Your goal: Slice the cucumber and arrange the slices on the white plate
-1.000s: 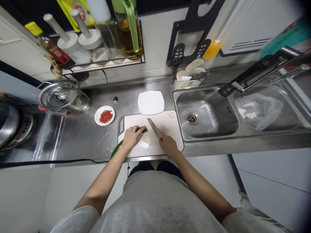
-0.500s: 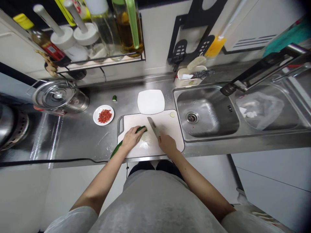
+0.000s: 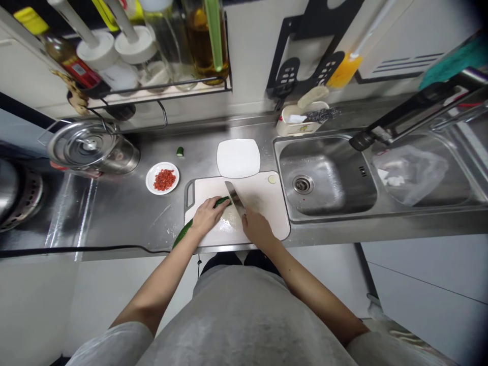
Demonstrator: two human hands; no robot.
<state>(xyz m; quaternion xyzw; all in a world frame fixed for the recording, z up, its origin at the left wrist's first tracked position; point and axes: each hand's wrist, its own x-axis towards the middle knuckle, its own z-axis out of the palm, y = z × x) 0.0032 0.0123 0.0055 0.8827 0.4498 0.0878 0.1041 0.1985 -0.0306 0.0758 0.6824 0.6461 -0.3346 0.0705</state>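
Cucumber [image 3: 221, 202] lying across white cutting board [image 3: 267, 203], pinned under left hand [image 3: 206, 216], its far tip poking out past the fingers and its other end hanging off the board's near edge. Knife [image 3: 233, 193] gripped in right hand [image 3: 256, 229], blade just beside cucumber tip. Small dish of chopped red chili [image 3: 162, 178] left of board, empty white plate [image 3: 238, 158] behind it.

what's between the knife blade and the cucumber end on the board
Nothing visible. The knife in the right hand meets the cucumber tip just past the left hand fingertips; the cutting board there is bare.
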